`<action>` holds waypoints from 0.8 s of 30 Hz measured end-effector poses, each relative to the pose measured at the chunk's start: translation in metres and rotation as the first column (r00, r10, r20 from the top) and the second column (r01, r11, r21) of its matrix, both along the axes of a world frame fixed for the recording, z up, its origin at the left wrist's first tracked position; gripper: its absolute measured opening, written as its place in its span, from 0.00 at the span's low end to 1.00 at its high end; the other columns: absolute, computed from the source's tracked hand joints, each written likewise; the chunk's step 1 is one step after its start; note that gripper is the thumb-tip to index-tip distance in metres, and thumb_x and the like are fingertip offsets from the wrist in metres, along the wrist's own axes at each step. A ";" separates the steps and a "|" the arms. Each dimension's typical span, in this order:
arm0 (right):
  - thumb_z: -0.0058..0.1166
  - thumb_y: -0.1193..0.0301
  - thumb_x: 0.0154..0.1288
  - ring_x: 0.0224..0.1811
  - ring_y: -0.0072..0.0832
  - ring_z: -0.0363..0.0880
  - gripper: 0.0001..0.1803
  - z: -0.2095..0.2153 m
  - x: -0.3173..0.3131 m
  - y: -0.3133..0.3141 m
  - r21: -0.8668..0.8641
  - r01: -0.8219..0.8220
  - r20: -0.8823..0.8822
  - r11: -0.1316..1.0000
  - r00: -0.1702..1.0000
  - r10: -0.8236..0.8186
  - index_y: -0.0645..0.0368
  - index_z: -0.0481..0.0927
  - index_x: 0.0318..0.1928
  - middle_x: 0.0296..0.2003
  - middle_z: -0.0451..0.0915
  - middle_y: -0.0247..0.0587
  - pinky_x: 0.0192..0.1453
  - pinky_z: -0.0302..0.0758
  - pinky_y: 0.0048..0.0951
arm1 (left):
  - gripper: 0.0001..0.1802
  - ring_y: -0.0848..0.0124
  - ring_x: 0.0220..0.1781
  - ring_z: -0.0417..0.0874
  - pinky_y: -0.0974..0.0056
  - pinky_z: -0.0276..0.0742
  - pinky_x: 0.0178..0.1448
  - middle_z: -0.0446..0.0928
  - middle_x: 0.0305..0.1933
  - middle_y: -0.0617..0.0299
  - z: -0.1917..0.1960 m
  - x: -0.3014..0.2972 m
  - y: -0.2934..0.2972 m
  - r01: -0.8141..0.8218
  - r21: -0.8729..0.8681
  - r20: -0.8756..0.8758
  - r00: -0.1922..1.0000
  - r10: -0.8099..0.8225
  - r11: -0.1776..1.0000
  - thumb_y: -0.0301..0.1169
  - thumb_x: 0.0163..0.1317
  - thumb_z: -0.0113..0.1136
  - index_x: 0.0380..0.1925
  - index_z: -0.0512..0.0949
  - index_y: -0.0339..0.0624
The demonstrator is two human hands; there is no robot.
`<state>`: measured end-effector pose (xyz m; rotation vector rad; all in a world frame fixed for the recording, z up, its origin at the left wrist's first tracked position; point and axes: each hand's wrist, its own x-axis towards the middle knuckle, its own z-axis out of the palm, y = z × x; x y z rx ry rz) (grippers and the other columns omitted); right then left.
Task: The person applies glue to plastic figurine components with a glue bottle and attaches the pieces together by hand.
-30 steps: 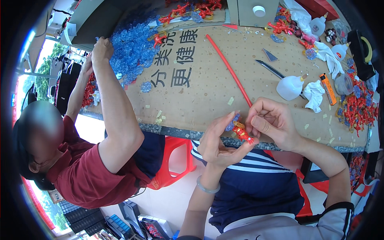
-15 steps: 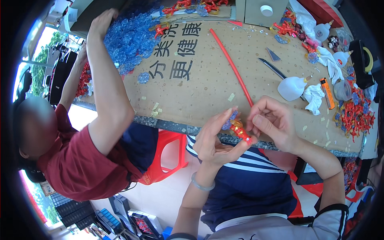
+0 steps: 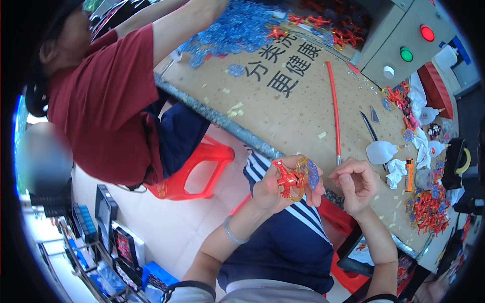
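Head view: a work table seen from above, one person's two hands low in the middle, a co-worker at the left.
Table [image 3: 298,111]: tan pegboard-like top, dotted with small holes, a grey metal edge; dark printed characters on it.
Co-worker [image 3: 111,96]: dark red shirt, arm stretched over the table's far end, sitting on a red plastic stool [image 3: 202,166].
Blue heap [image 3: 237,25]: a loose pile of clear blue plastic pieces at the far end, under the co-worker's arm; a few red pieces lie beside it.
Control box [image 3: 404,45]: grey, boxy, with a red, a green and a white round button.
Red rod [image 3: 334,108]: long, thin, straight, lying along the table toward the hands.
Squeeze bottles [image 3: 381,151]: white, soft plastic, pointed tips, lying near crumpled white rags; what they hold cannot be told.
Red figure heap [image 3: 427,207]: small red toy parts piled at the right edge, beside an orange lighter [image 3: 408,174].
Left hand [image 3: 283,189]: fingers closed around the toy piece, held up before the striped shirt, just below the table edge.
Toy piece [image 3: 295,177]: small glossy red figure joined to an amber ring and a clear blue disc, all in the left hand.
Right hand [image 3: 356,184]: loosely curled, fingers bent inward, empty as far as shows, just beside the toy piece and not touching it.
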<state>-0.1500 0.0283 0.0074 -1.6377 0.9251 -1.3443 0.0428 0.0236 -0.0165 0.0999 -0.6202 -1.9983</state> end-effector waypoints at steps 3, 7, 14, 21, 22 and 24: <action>0.48 0.85 0.61 0.27 0.25 0.77 0.02 -0.002 0.003 -0.001 -0.065 0.003 -0.036 0.998 0.999 -0.005 0.68 0.73 0.33 0.25 0.79 0.44 0.33 0.72 0.22 | 0.49 0.57 0.34 0.84 0.62 0.82 0.37 0.78 0.39 0.40 0.000 0.006 0.015 0.075 -0.029 -0.126 0.989 -0.078 0.997 0.62 0.45 0.67 0.50 0.70 0.23; 0.49 0.84 0.61 0.27 0.25 0.77 0.01 -0.004 0.001 0.004 -0.133 0.023 -0.068 0.991 0.997 -0.032 0.69 0.73 0.34 0.25 0.78 0.43 0.33 0.73 0.22 | 0.48 0.57 0.35 0.83 0.62 0.82 0.39 0.78 0.40 0.39 0.005 0.013 0.036 0.080 -0.029 -0.138 0.987 -0.083 0.996 0.60 0.47 0.67 0.51 0.69 0.22; 0.51 0.82 0.62 0.28 0.24 0.78 0.01 -0.009 -0.004 0.010 -0.238 0.068 -0.091 0.969 0.992 -0.092 0.69 0.74 0.34 0.25 0.78 0.43 0.33 0.73 0.20 | 0.46 0.59 0.38 0.84 0.62 0.81 0.44 0.78 0.42 0.41 0.002 0.028 0.069 0.020 0.003 -0.129 0.991 -0.020 1.000 0.59 0.52 0.64 0.52 0.68 0.22; 0.48 0.80 0.65 0.24 0.21 0.71 0.02 0.015 -0.012 0.040 -0.311 0.188 0.012 0.932 0.981 -0.194 0.66 0.72 0.37 0.27 0.79 0.44 0.28 0.67 0.18 | 0.42 0.58 0.37 0.85 0.63 0.82 0.43 0.79 0.41 0.39 0.005 0.038 0.079 0.045 -0.024 -0.103 0.994 -0.047 0.999 0.57 0.53 0.64 0.48 0.70 0.23; 0.48 0.80 0.65 0.24 0.21 0.71 0.02 0.018 -0.012 0.048 -0.311 0.185 0.009 0.932 0.981 -0.192 0.66 0.72 0.37 0.27 0.79 0.44 0.28 0.67 0.18 | 0.42 0.58 0.37 0.85 0.63 0.82 0.43 0.79 0.41 0.39 0.006 0.038 0.079 0.043 -0.024 -0.106 0.993 -0.045 0.999 0.57 0.53 0.64 0.48 0.70 0.23; 0.45 0.77 0.67 0.23 0.22 0.68 0.04 0.022 -0.010 0.064 -0.310 0.260 0.054 0.914 0.965 -0.256 0.65 0.70 0.33 0.26 0.77 0.44 0.27 0.64 0.19 | 0.41 0.58 0.36 0.85 0.64 0.83 0.41 0.78 0.41 0.38 0.005 0.037 0.080 0.037 -0.020 -0.090 0.995 -0.039 0.999 0.57 0.53 0.64 0.46 0.71 0.23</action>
